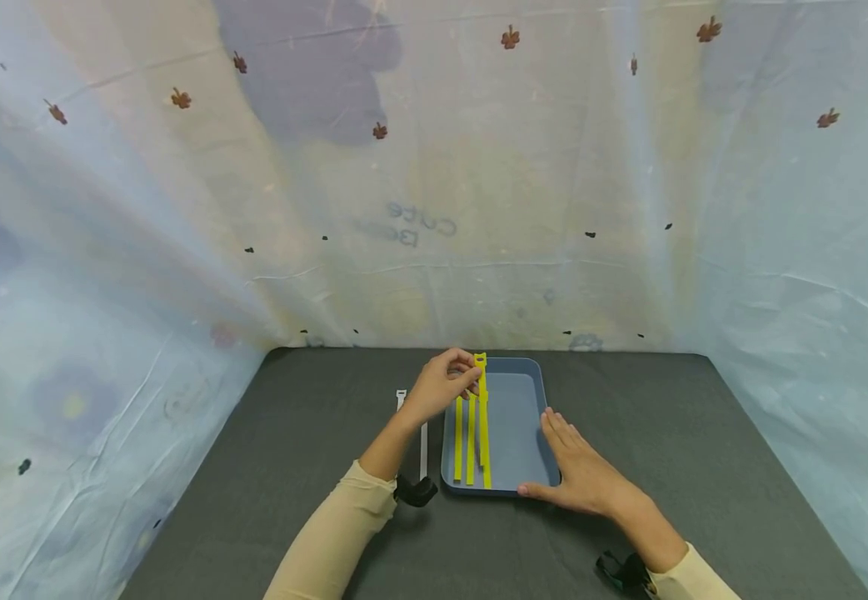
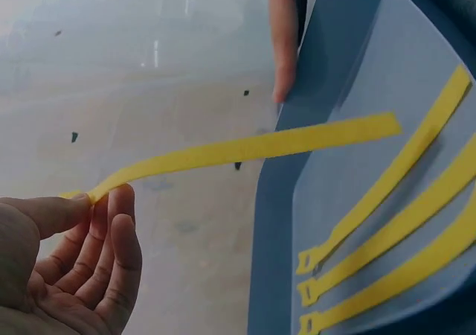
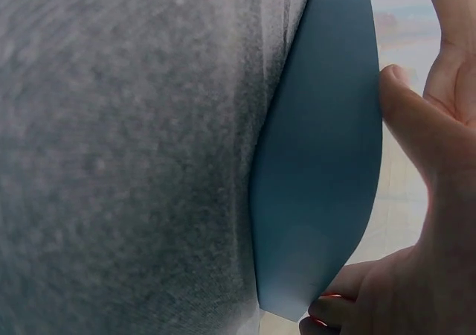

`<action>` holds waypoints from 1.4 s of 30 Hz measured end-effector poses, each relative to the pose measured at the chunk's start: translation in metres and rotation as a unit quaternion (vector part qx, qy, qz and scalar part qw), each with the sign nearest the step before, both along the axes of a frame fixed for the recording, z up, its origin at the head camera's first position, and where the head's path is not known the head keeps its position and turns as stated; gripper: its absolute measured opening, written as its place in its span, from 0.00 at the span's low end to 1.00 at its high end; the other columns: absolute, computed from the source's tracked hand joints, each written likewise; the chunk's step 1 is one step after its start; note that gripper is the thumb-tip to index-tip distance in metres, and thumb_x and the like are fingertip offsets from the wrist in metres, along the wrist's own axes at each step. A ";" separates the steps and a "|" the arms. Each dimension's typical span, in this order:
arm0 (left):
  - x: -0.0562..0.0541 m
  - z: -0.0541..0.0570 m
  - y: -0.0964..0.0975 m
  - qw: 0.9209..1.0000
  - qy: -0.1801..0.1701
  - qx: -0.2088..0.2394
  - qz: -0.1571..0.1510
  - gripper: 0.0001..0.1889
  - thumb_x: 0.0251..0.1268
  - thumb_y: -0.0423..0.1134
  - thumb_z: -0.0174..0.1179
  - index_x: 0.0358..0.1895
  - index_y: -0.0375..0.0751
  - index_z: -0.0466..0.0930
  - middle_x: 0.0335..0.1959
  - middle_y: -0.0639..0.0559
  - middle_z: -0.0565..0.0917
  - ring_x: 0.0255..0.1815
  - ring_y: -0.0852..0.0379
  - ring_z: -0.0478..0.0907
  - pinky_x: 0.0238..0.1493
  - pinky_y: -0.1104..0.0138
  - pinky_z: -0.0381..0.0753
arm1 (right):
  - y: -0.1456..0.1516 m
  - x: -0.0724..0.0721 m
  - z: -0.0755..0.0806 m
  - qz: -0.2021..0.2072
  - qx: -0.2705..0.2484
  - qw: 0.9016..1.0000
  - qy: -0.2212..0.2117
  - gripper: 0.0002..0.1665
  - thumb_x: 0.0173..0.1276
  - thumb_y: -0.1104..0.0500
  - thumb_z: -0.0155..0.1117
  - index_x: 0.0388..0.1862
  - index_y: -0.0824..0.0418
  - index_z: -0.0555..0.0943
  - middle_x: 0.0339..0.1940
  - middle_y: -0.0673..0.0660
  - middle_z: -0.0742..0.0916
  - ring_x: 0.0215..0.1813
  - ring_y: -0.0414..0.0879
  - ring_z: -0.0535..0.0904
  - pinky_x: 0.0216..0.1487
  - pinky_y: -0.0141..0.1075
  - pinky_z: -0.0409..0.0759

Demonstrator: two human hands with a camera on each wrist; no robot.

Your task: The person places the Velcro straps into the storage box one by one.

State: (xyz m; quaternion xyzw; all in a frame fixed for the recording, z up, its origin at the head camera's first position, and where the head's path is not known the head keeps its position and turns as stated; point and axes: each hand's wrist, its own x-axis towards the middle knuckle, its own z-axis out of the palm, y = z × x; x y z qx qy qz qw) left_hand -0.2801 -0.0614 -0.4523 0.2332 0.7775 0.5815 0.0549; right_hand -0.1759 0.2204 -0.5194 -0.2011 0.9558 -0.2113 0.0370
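Note:
My left hand pinches a yellow hook-and-loop cable tie near its slotted end, between thumb and fingers. The rest of that tie stretches out over the blue-grey tray. Inside the tray's left part lie three more yellow ties, side by side, their slotted heads lined up in the left wrist view. My right hand rests at the tray's near right corner, fingers straight along the right side and thumb at the front edge. In the right wrist view, the tray's outer wall stands beside that hand.
A white strap lies on the dark cloth-covered table left of the tray, partly hidden by my left forearm. Printed plastic sheeting hangs behind the table and along both sides.

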 end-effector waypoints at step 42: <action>-0.038 -0.041 0.083 0.985 -0.146 -0.078 0.056 0.07 0.78 0.34 0.66 0.49 0.34 0.83 0.37 0.40 0.90 0.40 0.39 0.92 0.48 0.50 0.92 | 0.003 0.000 0.000 0.004 -0.010 1.000 -0.007 0.80 0.62 0.17 0.67 0.88 0.73 0.49 0.89 0.70 0.53 0.88 0.68 0.49 0.84 0.65 0.56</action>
